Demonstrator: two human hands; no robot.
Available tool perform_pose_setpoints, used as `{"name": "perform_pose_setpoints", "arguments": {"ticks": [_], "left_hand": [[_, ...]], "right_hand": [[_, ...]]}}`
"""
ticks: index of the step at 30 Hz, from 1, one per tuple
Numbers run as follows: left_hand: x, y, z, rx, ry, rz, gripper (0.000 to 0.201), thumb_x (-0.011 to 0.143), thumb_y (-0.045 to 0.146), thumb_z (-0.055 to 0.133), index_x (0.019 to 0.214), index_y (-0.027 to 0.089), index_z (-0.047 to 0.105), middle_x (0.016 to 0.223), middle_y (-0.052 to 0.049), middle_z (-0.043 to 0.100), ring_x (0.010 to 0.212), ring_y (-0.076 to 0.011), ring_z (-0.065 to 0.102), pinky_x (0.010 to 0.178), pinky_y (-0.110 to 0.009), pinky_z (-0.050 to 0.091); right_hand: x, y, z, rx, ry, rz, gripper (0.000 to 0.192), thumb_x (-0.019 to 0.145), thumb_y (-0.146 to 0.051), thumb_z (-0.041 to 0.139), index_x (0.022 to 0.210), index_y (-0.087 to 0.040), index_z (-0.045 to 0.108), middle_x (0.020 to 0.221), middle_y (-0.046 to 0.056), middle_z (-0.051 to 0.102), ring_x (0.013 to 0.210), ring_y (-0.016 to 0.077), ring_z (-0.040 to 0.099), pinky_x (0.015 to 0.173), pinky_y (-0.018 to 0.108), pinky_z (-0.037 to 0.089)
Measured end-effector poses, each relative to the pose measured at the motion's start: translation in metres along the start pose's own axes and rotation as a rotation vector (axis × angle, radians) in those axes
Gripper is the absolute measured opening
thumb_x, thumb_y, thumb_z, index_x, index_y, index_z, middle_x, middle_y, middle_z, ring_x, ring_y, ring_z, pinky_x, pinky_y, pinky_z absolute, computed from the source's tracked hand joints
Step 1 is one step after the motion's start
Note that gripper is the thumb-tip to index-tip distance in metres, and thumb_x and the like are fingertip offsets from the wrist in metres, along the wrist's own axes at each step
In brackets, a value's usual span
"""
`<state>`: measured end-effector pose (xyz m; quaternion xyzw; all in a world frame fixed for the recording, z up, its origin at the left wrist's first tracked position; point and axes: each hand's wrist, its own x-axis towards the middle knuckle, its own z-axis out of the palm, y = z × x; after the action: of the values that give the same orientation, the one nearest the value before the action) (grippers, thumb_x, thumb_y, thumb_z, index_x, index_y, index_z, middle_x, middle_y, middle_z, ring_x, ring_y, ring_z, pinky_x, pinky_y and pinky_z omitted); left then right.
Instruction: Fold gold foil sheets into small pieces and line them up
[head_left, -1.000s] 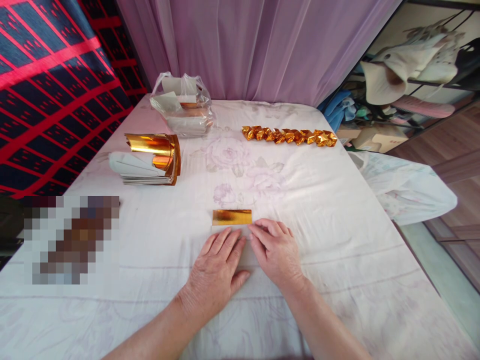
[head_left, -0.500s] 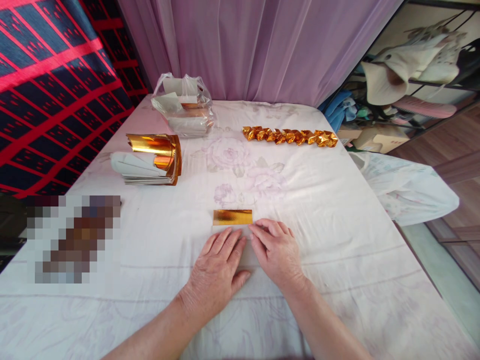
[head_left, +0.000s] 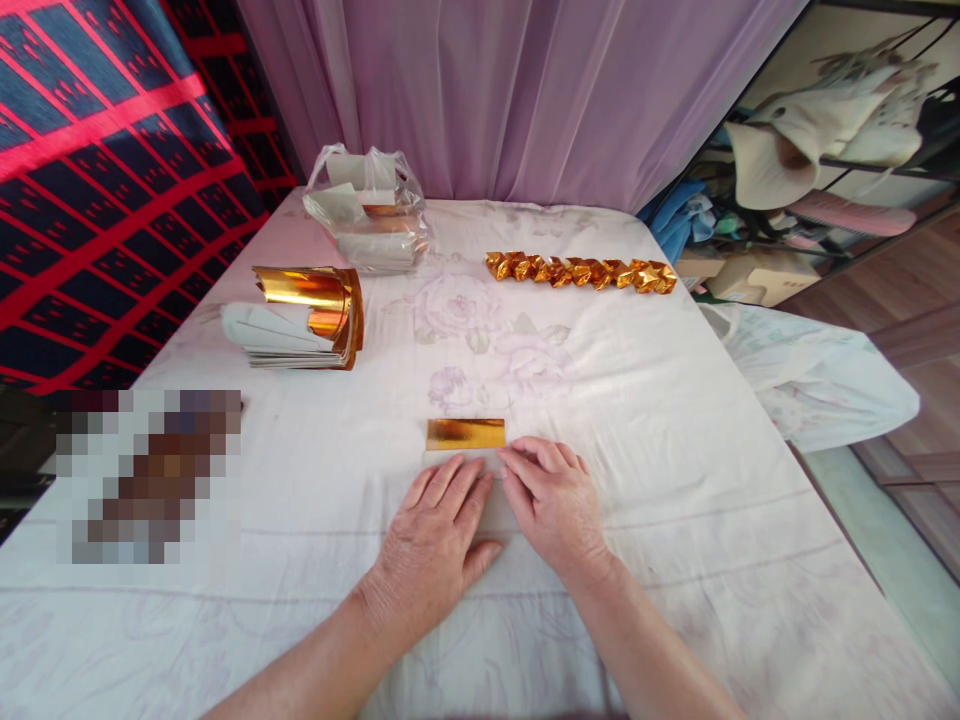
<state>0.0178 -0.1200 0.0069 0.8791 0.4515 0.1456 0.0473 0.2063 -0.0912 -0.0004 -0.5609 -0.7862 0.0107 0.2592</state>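
Observation:
A sheet of gold paper [head_left: 465, 434] lies white side up on the bed sheet [head_left: 675, 420], with a narrow gold strip folded over along its far edge. My left hand [head_left: 435, 545] lies flat on the sheet's near left part, fingers spread and pointing at the strip. My right hand [head_left: 551, 505] presses flat on the right part, its fingertips at the fold just below the strip's right end. Most of the white side is hidden under both hands.
A stack of gold-and-white paper sheets [head_left: 300, 320] sits at the left, top sheets curled. Behind it is a plastic bag [head_left: 367, 210] with more paper. A row of folded gold pieces [head_left: 581, 271] lies at the far right. A blurred patch [head_left: 150, 475] is at the near left.

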Motion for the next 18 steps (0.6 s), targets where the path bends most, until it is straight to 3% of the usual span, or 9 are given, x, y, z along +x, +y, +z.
{"name": "perform_pose_setpoints", "arguments": {"ticks": [18], "left_hand": [[-0.0001,0.0002,0.0003,-0.007,-0.007,-0.005,0.058,0.094,0.05,0.052,0.14,0.016,0.052,0.142,-0.012,0.056,0.134,-0.0279,0.046,0.113,-0.044,0.033]], "right_hand": [[-0.0001,0.0006,0.0001,-0.021,-0.02,-0.006,0.024,0.093,-0.022,0.055,0.106,-0.026,0.075,0.104,0.005,0.069,0.091,0.0196,0.061,0.078,0.035,0.043]]}}
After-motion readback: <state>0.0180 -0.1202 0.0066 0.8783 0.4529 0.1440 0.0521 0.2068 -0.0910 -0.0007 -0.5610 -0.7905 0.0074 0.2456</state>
